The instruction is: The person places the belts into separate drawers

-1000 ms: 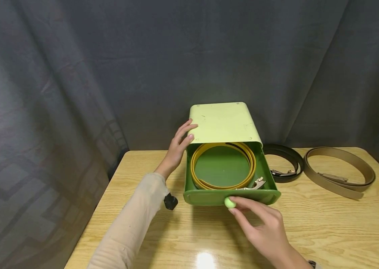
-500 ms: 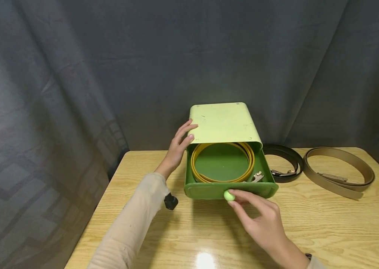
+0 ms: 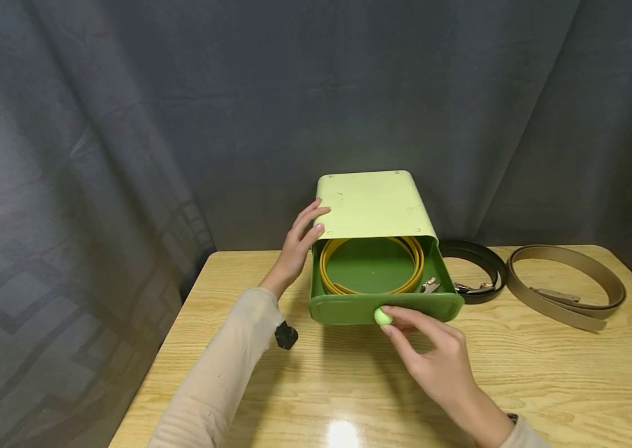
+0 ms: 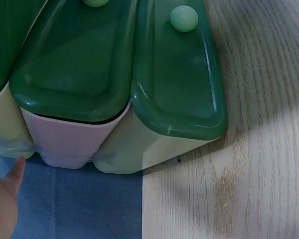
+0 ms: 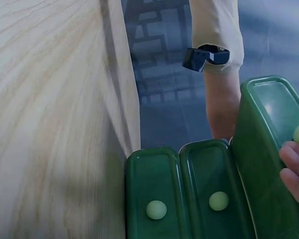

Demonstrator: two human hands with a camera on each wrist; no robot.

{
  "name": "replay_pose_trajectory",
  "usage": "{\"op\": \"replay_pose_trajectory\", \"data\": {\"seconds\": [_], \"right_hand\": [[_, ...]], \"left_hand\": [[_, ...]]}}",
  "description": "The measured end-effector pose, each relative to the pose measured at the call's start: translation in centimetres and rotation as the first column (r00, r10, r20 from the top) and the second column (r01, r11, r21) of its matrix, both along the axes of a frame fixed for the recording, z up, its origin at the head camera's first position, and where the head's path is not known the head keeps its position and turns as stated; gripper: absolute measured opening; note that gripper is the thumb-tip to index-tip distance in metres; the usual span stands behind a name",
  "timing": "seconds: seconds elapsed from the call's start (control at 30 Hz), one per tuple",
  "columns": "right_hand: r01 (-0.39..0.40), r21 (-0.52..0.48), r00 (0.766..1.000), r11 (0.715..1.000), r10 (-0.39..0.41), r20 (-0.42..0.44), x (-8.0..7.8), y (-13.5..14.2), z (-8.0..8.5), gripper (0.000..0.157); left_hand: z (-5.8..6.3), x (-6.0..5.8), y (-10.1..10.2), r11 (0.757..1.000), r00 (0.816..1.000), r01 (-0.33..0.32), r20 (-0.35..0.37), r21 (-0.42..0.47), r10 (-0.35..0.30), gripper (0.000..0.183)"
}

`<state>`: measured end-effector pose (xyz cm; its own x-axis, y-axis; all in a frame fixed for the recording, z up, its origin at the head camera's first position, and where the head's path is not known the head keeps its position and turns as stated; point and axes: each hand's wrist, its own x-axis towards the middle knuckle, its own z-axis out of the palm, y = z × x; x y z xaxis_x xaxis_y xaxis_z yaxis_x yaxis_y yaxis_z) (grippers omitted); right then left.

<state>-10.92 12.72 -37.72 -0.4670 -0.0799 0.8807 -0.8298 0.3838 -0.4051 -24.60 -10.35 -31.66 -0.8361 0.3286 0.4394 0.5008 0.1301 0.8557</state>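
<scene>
A small cabinet (image 3: 372, 202) with a pale yellow-green top stands on the table. Its top green drawer (image 3: 344, 310) is pulled partway out and holds a coiled yellow belt (image 3: 324, 269) with a silver buckle (image 3: 430, 285). My right hand (image 3: 441, 361) pinches the drawer's round light-green knob (image 3: 382, 317) between thumb and fingers. Against the cabinet's left side rests my left hand (image 3: 293, 249), fingertips over the top edge. In the right wrist view, two lower drawers (image 5: 152, 174) sit closed beside the extended one (image 5: 264, 164).
A coiled black belt (image 3: 500, 267) lies right of the cabinet, and a coiled brown belt (image 3: 590, 264) lies farther right. Both are on the wooden table (image 3: 573, 386). A dark grey curtain (image 3: 349, 87) hangs right behind the cabinet.
The drawer has slid inward toward the cabinet, my right hand moving with its knob. More of the yellow belt and its buckle is now hidden. My left hand stays in place.
</scene>
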Motion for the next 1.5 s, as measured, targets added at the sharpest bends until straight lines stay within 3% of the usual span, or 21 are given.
{"op": "replay_pose_trajectory", "data": {"seconds": [0.37, 0.67, 0.93, 1.13, 1.2, 1.33, 1.5], "right_hand": [[0.013, -0.001, 1.000, 1.000, -0.013, 0.008, -0.5, 0.0, 0.2, 0.026], [0.013, -0.002, 1.000, 1.000, -0.013, 0.001, -1.0, -0.1, 0.3, 0.029], [0.032, 0.000, 0.999, 0.999, -0.032, -0.024, -1.6, -0.3, 0.4, 0.035], [0.020, -0.006, 1.000, 1.000, -0.020, -0.017, -2.0, -0.3, 0.4, 0.020], [0.018, -0.006, 1.000, 1.000, -0.018, -0.017, -2.1, -0.4, 0.4, 0.022], [0.021, -0.005, 1.000, 1.000, -0.021, -0.016, -2.4, -0.4, 0.4, 0.029], [0.031, 0.001, 0.999, 1.000, -0.031, -0.011, -2.7, -0.4, 0.4, 0.038]], "left_hand": [[0.0, 0.0, 0.1, 1.000, 1.000, 0.002, 0.006, -0.002, -0.002, 0.044], [-2.8, -2.7, -0.1, 0.999, 1.000, -0.006, -0.014, 0.035, 0.007, 0.043], [-3.0, -2.8, -0.2, 0.999, 1.000, -0.010, -0.017, 0.047, 0.010, 0.043], [-3.0, -2.8, -0.3, 0.998, 1.000, 0.006, -0.009, 0.059, -0.006, 0.043], [-2.2, -2.0, -0.3, 0.998, 1.000, 0.012, -0.002, 0.056, -0.012, 0.044], [-2.2, -2.0, -0.2, 0.998, 1.000, 0.000, -0.004, 0.055, 0.000, 0.044], [-3.1, -2.8, -0.2, 0.999, 0.999, -0.017, -0.030, 0.052, 0.018, 0.045]]}}
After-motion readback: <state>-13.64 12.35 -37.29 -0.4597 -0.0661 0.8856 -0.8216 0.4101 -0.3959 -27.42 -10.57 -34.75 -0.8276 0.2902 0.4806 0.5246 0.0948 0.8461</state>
